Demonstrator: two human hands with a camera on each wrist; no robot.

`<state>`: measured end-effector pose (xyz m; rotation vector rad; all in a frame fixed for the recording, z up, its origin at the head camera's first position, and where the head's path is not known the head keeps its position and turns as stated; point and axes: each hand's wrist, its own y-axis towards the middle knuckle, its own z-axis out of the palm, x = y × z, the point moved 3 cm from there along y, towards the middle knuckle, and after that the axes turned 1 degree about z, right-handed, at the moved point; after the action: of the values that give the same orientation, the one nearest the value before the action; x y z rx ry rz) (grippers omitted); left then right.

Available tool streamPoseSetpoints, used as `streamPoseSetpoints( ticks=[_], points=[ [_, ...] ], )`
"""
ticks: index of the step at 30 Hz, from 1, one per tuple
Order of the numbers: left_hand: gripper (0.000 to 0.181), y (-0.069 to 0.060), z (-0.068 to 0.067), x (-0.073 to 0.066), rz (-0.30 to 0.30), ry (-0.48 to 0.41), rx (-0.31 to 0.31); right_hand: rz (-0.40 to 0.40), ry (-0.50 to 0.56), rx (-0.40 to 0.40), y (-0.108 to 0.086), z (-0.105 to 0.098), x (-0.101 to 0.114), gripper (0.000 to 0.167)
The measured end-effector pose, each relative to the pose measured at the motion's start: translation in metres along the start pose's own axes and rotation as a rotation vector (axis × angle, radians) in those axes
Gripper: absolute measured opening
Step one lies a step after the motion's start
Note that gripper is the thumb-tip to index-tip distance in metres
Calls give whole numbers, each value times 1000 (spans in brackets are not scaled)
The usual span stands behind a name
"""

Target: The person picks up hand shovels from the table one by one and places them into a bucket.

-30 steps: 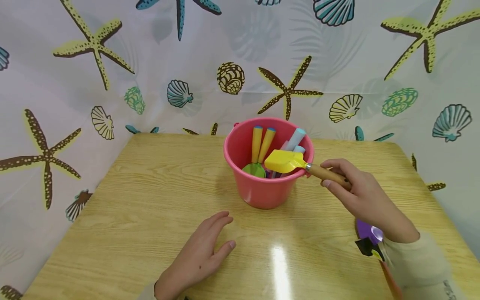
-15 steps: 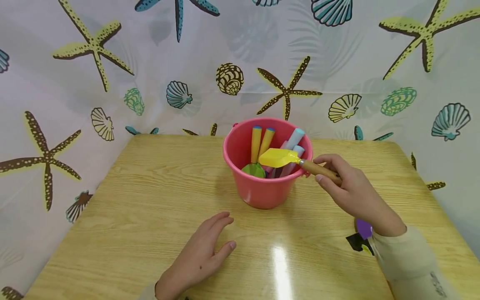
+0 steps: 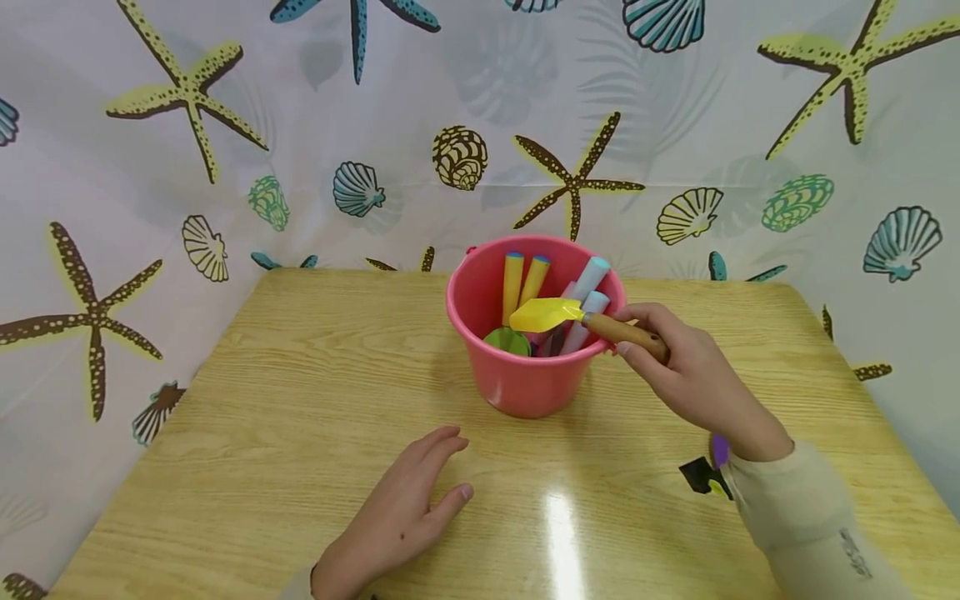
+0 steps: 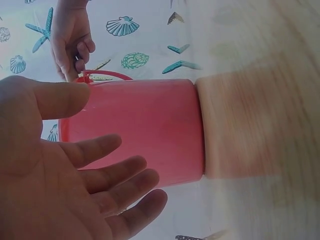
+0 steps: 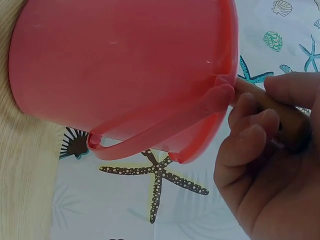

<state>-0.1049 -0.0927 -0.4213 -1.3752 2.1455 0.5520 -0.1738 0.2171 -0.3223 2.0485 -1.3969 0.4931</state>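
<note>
A yellow toy shovel (image 3: 546, 315) with a wooden handle (image 5: 277, 112) is gripped by my right hand (image 3: 693, 367), its blade over the opening of a pink bucket (image 3: 525, 387). Inside the bucket stand two yellow-orange handles (image 3: 513, 287) with blue ends, a green round piece (image 3: 507, 340), and pale blue handles (image 3: 592, 279); their lower parts are hidden. In front of the bucket, apart from it, my left hand (image 3: 401, 508) is held with fingers extended and holds nothing. The left wrist view shows this hand (image 4: 55, 185) spread beside the bucket wall.
Partly under my right sleeve (image 3: 795, 508) lies a purple item (image 3: 720, 451) with a black piece (image 3: 699, 475). A white cloth (image 3: 300, 100) printed with starfish and shells surrounds the wooden table (image 3: 300, 383). The bucket's pink bail handle (image 5: 160, 130) hangs at its side.
My right hand has moved left with the shovel, bringing its blade further over the bucket. The sleeve now covers more of the purple item. My left hand stays almost still.
</note>
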Motion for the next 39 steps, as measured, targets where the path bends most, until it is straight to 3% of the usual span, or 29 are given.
streamPoseSetpoints(
  ticks=[8, 17, 27, 39],
  points=[
    [45, -1, 1, 1, 15, 7, 11, -29, -24, -78, 4, 4, 0, 30],
    [43, -2, 0, 1, 27, 27, 34, 28, 18, -52, 11, 10, 1, 27],
    [42, -4, 0, 1, 41, 31, 36, -37, 18, -96, 13, 12, 1, 26],
    [42, -3, 0, 3, 25, 22, 56, -8, 48, -103, 13, 10, 0, 33]
  ],
)
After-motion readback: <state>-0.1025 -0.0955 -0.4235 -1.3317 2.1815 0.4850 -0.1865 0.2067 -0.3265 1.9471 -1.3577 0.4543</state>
